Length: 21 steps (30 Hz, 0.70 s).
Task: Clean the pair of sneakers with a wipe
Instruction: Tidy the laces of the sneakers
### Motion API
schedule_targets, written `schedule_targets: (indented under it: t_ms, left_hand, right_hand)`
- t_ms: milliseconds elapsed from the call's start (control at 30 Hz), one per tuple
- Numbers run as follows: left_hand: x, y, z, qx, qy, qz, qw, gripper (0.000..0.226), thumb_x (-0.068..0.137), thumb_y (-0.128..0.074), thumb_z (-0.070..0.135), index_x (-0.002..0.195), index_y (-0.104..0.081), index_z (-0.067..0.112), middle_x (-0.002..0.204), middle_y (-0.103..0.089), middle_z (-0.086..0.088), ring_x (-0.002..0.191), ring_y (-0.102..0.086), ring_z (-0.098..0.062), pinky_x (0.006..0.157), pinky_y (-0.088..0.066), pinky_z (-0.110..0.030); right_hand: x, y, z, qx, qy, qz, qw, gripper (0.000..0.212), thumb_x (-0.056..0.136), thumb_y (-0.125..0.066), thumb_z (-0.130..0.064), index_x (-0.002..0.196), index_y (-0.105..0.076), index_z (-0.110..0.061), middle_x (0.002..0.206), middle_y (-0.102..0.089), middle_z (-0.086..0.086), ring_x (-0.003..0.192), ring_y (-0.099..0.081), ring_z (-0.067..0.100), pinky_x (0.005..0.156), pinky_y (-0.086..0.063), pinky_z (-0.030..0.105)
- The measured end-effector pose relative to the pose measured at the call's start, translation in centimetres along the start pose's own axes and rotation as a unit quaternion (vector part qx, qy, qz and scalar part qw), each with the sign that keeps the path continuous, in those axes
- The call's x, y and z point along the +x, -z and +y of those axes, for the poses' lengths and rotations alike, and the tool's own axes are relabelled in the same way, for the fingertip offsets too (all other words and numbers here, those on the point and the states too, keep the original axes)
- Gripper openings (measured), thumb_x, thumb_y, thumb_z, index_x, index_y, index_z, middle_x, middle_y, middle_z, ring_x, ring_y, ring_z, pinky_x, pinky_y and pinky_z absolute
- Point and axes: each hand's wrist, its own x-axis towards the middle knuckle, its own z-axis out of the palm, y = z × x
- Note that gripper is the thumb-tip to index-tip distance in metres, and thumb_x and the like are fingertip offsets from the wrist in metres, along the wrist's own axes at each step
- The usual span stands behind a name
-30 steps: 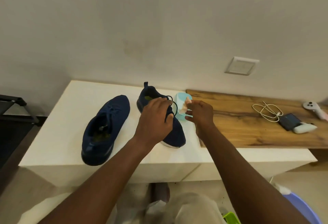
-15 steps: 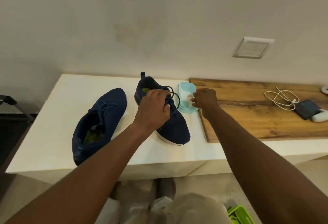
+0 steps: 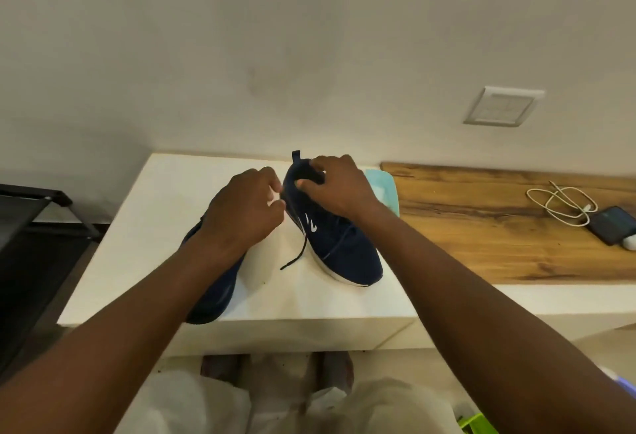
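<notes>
Two navy sneakers lie on the white table. The right sneaker is tipped onto its side, showing a white logo and white sole, with a lace trailing to the left. My right hand grips its collar at the heel end. My left hand is just left of that heel with its fingers curled. Whether it pinches anything is unclear. The left sneaker is mostly hidden under my left hand and forearm. The light blue wipes pack peeks out behind my right wrist. No wipe is visible.
A wooden board covers the table's right part, carrying a coiled white cable and a phone. A black rack stands to the left. A wall plate is above the board. A green object lies on the floor.
My right hand left the wipes pack and took the right sneaker by its collar, tipping it on its side. My left hand let go of the tongue and moved to the left of the heel.
</notes>
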Motion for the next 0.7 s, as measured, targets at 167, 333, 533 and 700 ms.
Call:
schedule_targets:
  t_ms: [167,333,533,700]
  left_hand:
    - [-3.4,3.1,-3.3,0.115,0.061,-0.105,0.986,0.034,0.084,-0.076,0.053,0.094,-0.055,0.029,0.087,-0.063,0.008,0.079,-0.06,-0.012,0.068,-0.046,-0.032]
    - [-5.7,2.3,-5.7,0.176,0.023,-0.19,0.966,0.055,0.083,-0.076,0.056,0.117,-0.041,0.031,0.095,-0.062,0.009,0.083,-0.063,-0.014,0.07,-0.049,-0.031]
    - [-6.7,1.1,-6.8,0.123,0.015,-0.102,0.987,0.035,0.096,-0.064,0.028,0.119,-0.038,0.026,0.076,-0.055,0.006,0.064,-0.055,-0.01,0.054,-0.033,-0.023]
    - [-6.7,1.6,-8.0,0.131,0.021,-0.056,0.99,0.028,0.096,-0.061,0.025,0.107,-0.035,0.027,0.073,-0.056,0.002,0.061,-0.053,-0.016,0.057,-0.036,-0.031]
  right_hand:
    - [0.7,-3.2,-2.5,-0.137,-0.04,-0.108,0.984,0.025,0.082,-0.061,-0.037,0.096,-0.06,-0.016,0.09,-0.06,0.0,0.094,-0.056,0.022,0.084,-0.047,0.04]
    - [0.1,-4.0,-3.7,-0.145,-0.006,-0.114,0.983,0.017,0.089,-0.053,-0.011,0.103,-0.062,-0.009,0.095,-0.064,0.009,0.088,-0.061,0.027,0.083,-0.054,0.043]
    - [-2.5,-3.4,-3.4,-0.108,0.027,-0.125,0.986,0.031,0.086,-0.056,-0.01,0.116,-0.062,-0.017,0.099,-0.066,0.006,0.088,-0.063,0.024,0.08,-0.056,0.042]
    - [-6.2,-3.2,-2.1,-0.173,0.129,-0.148,0.965,0.041,0.086,-0.061,-0.013,0.123,-0.059,-0.029,0.1,-0.065,0.001,0.093,-0.058,0.02,0.081,-0.051,0.034]
